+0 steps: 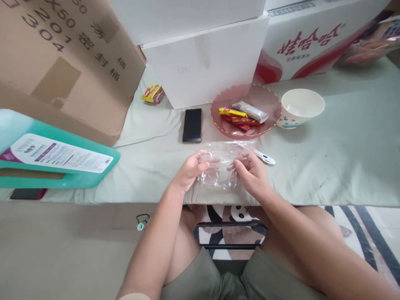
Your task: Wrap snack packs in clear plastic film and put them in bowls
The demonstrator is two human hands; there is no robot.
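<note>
A crinkled sheet of clear plastic film is stretched between my two hands, just above the front part of the cloth. My left hand grips its left side, thumb in front and fingers seen through the film. On the right side my right hand pinches the film between thumb and fingers. A white utility knife lies just beyond my right hand, partly hidden by it. Behind the film stands a pink scalloped plate holding several wrapped snacks. A paper bowl sits right beside the plate.
A black phone and a yellow snack packet lie on the pale green cloth. White boxes line the back. A cardboard box and a green jug stand on the left. The table's front edge runs above my legs.
</note>
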